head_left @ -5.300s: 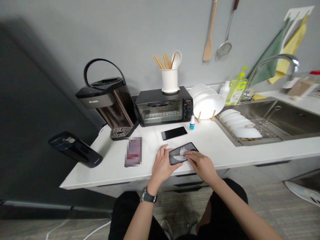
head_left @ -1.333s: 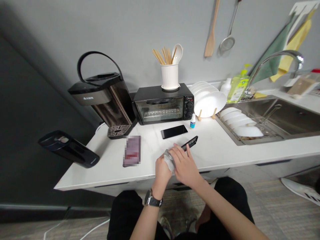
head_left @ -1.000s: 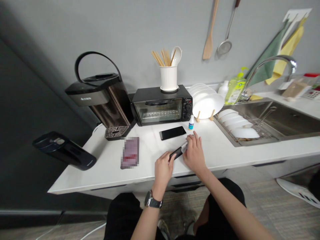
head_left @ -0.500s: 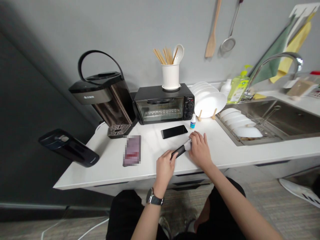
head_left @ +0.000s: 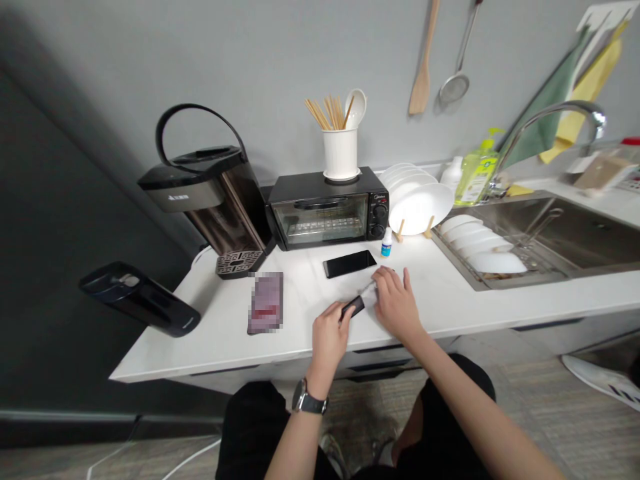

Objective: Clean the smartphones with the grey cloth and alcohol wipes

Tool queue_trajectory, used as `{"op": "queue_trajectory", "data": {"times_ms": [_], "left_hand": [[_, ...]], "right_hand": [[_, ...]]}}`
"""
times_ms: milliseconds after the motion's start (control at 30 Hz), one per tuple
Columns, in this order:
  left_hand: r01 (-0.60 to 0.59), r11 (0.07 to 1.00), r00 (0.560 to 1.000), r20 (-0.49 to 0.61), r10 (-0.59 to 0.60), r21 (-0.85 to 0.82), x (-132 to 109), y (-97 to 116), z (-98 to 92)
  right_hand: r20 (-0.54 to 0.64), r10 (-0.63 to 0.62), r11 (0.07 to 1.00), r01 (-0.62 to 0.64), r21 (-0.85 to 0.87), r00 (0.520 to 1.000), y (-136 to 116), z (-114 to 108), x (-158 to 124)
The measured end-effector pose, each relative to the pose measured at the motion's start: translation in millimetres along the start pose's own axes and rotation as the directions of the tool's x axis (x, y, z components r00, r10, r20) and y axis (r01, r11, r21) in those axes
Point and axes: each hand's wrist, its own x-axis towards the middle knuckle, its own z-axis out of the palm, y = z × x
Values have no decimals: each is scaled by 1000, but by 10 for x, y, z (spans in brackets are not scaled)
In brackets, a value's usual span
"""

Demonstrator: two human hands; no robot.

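Observation:
My left hand point(head_left: 330, 337), with a dark watch on its wrist, is closed around the black handle of a slim tool point(head_left: 353, 307). The tool's pale grey end slants up to the right, and its exact kind is unclear. My right hand point(head_left: 396, 301) has its fingers bent over that pale end, the thumb side held apart, and the tip is hidden under them. Just beyond the hands lie a black smartphone point(head_left: 350, 264) and a small white bottle with a blue label point(head_left: 387, 243). A purple blurred packet point(head_left: 267, 303) rests left of my left hand.
Along the wall stand a water dispenser point(head_left: 200, 180), a toaster oven point(head_left: 325, 210) bearing a utensil pot point(head_left: 341, 153), and a rack of white plates point(head_left: 420, 207). A dark flask point(head_left: 140, 298) leans at the left counter edge. On the right is a sink point(head_left: 590, 233) with bowls.
My right hand has shifted slightly left, toward my left hand, along the tool. Less of the black handle shows now. The left hand stays nearly in place.

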Motion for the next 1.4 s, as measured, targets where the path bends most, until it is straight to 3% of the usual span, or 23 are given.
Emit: {"op": "queue_trajectory", "data": {"times_ms": [67,167,300,367,467,567,633,733,867,933,1033,1200,1300,1400], "left_hand": [[0,1000,1000,-14,0,3,16,24,16],[10,1000,1000,-21,-10,8,20,29,26],[7,1000,1000,-21,-7,16,-19,-20,13],[-3,1000,1000,-19,3,22,-41,-48,7],[-22,1000,1000,-5,23,15,-43,-57,4],[-34,999,999,-3,34,-11,-14,-21,14],[-32,999,999,-13,32,-21,9,6,27],[-20,1000,1000,-20,19,-24,24,18,44],[-10,1000,1000,-25,9,-16,-8,-27,34],[-12,1000,1000,-22,12,-7,-25,-51,16],[-10,1000,1000,-11,10,5,-18,-56,3],[0,1000,1000,-7,0,-1,46,7,43],[8,1000,1000,-10,-9,-10,62,28,63],[13,1000,1000,-17,-14,-14,45,0,56]], "right_hand": [[-3,75,995,-75,-60,997,114,-16,86],[-26,114,991,-116,-62,993,-122,-22,66],[12,-106,992,105,74,994,-729,-5,-172],[32,-215,969,209,127,976,-836,1,-257],[31,-211,972,206,115,977,-581,5,-230],[-3,-44,999,44,18,999,-102,-10,-73],[-30,58,998,-60,-37,998,83,-33,22],[-33,90,995,-91,-31,995,-68,-58,37],[21,-74,993,72,91,997,-690,-31,-153],[28,-157,980,152,129,987,-833,-8,-224],[11,-175,980,173,100,985,-624,23,-185],[-41,30,999,-32,-44,999,28,22,79],[-47,107,993,-109,-47,993,-62,3,113],[-22,36,998,-35,49,999,-473,14,-20]]}}
